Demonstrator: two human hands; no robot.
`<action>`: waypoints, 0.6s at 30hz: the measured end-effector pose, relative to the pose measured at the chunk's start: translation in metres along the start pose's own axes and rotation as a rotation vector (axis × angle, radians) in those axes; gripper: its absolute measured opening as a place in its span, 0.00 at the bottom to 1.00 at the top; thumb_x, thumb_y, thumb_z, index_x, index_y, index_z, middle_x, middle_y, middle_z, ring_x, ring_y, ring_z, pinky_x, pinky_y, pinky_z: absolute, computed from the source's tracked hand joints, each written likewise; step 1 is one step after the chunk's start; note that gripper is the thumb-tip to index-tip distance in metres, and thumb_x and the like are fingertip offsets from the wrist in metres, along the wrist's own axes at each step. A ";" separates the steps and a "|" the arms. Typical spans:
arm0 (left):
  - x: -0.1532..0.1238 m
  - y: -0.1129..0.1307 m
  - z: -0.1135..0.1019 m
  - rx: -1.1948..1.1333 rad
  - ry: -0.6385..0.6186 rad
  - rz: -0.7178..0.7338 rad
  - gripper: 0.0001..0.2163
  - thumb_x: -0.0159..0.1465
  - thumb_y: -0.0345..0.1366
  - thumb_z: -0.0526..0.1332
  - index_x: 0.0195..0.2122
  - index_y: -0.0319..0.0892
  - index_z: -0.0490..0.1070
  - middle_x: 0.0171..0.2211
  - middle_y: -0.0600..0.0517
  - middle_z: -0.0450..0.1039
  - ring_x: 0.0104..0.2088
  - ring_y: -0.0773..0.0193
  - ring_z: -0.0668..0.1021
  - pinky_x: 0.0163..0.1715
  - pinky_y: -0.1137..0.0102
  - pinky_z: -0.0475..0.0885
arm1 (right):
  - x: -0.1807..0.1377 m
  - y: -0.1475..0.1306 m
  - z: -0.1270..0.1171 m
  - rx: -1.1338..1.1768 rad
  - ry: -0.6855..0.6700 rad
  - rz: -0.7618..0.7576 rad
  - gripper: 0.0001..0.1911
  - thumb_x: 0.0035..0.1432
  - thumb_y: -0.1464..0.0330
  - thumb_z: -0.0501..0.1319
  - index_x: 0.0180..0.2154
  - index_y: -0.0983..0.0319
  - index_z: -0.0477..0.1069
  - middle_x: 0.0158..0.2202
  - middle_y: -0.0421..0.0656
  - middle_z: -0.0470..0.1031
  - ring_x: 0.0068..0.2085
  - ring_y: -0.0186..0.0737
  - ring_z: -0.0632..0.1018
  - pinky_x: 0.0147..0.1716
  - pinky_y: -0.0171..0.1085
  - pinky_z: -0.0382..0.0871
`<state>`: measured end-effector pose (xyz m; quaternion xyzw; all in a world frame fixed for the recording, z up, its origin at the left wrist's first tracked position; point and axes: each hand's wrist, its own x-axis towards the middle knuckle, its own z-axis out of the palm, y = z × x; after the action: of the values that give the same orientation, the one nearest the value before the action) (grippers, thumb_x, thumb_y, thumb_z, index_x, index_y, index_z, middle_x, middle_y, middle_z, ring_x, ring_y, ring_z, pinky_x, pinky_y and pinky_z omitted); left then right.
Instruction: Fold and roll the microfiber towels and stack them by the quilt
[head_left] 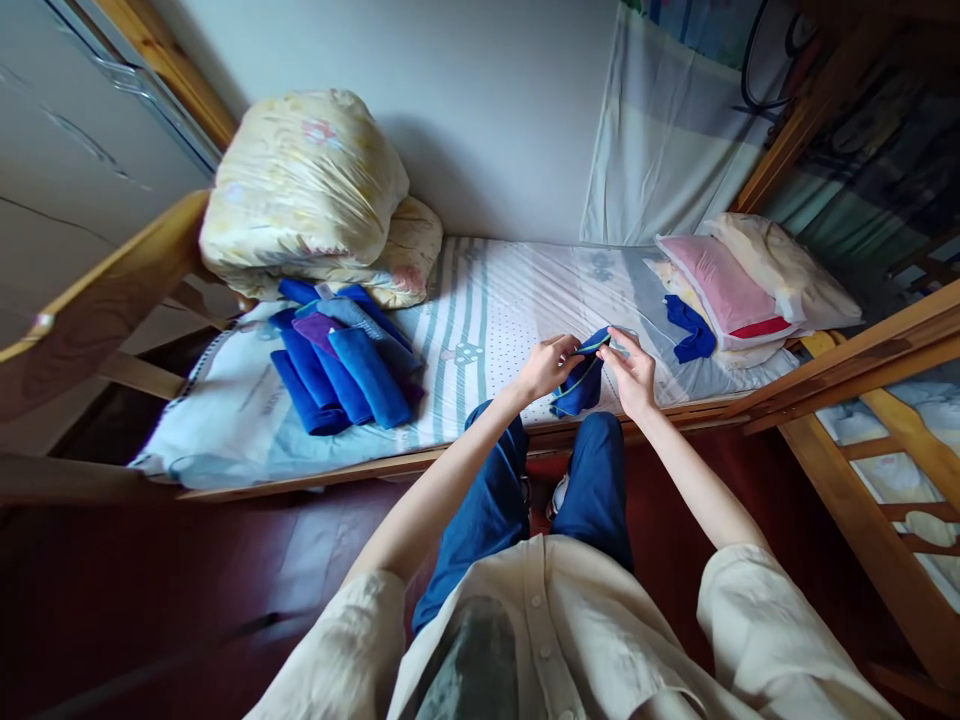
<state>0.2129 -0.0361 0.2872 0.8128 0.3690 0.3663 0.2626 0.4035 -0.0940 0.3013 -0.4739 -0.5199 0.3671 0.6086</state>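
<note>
A blue cloth [581, 388] with a yellow-green edge hangs between my two hands over the front edge of the bed. My left hand [551, 367] pinches one part of its upper edge. With thumb and fingers, my right hand [628, 370] grips the edge a little further right. To the left on the bed lies a pile of rolled or folded blue cloths [367, 375], with a purple cloth [319, 328] among them. Another blue cloth [688, 328] lies crumpled to the right, beside the pillows.
A bulky folded quilt [307, 190] stands at the bed's left end. At the right end are a pink pillow [724, 280] and a pale pillow [784, 265]. The patterned bed sheet [517, 300] covers the mattress. Wooden rails [847, 345] frame the bed, and a curtain [667, 130] hangs behind.
</note>
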 end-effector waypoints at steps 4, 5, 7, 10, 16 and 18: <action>-0.002 0.010 -0.012 0.073 0.060 0.005 0.04 0.70 0.35 0.64 0.43 0.42 0.76 0.36 0.50 0.77 0.35 0.62 0.80 0.39 0.68 0.77 | 0.002 0.003 0.000 -0.135 0.061 -0.113 0.30 0.60 0.46 0.73 0.57 0.55 0.83 0.62 0.50 0.76 0.57 0.52 0.84 0.59 0.48 0.82; -0.003 0.013 -0.015 0.094 0.086 0.000 0.03 0.70 0.34 0.64 0.42 0.42 0.76 0.36 0.50 0.76 0.34 0.62 0.80 0.39 0.69 0.76 | 0.004 0.005 0.001 -0.159 0.077 -0.145 0.29 0.60 0.47 0.73 0.57 0.55 0.83 0.60 0.50 0.76 0.55 0.51 0.84 0.58 0.48 0.83; -0.004 0.020 -0.022 0.131 0.139 0.004 0.03 0.71 0.34 0.63 0.40 0.42 0.75 0.35 0.50 0.74 0.34 0.62 0.78 0.38 0.69 0.75 | 0.009 0.007 0.004 -0.213 0.120 -0.208 0.26 0.61 0.49 0.73 0.54 0.56 0.84 0.56 0.50 0.77 0.51 0.48 0.84 0.56 0.47 0.83; -0.005 0.035 -0.035 0.156 0.195 0.049 0.05 0.74 0.34 0.61 0.39 0.43 0.74 0.37 0.50 0.73 0.36 0.62 0.78 0.39 0.70 0.73 | 0.015 0.005 0.005 -0.315 0.196 -0.260 0.18 0.62 0.52 0.71 0.46 0.57 0.84 0.48 0.49 0.78 0.47 0.47 0.83 0.55 0.48 0.82; -0.003 0.074 -0.059 0.178 0.178 0.135 0.07 0.77 0.36 0.56 0.45 0.43 0.73 0.43 0.49 0.72 0.39 0.62 0.78 0.43 0.70 0.74 | 0.012 -0.018 0.004 -0.462 0.158 -0.330 0.05 0.65 0.63 0.65 0.38 0.56 0.78 0.48 0.49 0.78 0.58 0.53 0.79 0.61 0.53 0.77; -0.001 0.084 -0.067 0.180 0.161 0.169 0.08 0.78 0.37 0.55 0.47 0.43 0.73 0.43 0.49 0.72 0.40 0.61 0.79 0.45 0.69 0.75 | 0.009 -0.022 0.005 -0.483 0.152 -0.333 0.04 0.65 0.65 0.62 0.38 0.56 0.76 0.51 0.49 0.79 0.60 0.52 0.78 0.63 0.53 0.75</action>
<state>0.1943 -0.0758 0.3852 0.8291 0.3507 0.4166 0.1262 0.3994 -0.0904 0.3252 -0.5391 -0.6157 0.0917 0.5674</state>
